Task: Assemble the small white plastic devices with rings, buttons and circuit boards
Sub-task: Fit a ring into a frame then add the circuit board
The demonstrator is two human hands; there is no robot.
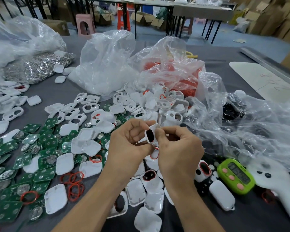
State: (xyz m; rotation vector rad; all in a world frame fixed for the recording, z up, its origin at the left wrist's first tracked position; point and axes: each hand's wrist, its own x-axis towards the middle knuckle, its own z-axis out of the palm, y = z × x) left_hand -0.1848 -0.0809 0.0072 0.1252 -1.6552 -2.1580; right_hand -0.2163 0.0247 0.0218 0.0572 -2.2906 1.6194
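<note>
Grey tabletop (60, 92) littered with circuit boards (45, 174): up-left of the green timer (235, 175), left hand (129, 144) and right hand (177, 148) pinch one white shell (155, 127), raised clear, apparently to seat its black button (150, 135).

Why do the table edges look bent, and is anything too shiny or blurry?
Head view: the wide-angle lens bows the edges of the grey table; shadows are faint; glare whitens the clear plastic bags; left hand, right hand and the white shell they hold look sharp; digits on the green timer are unreadable.
</note>
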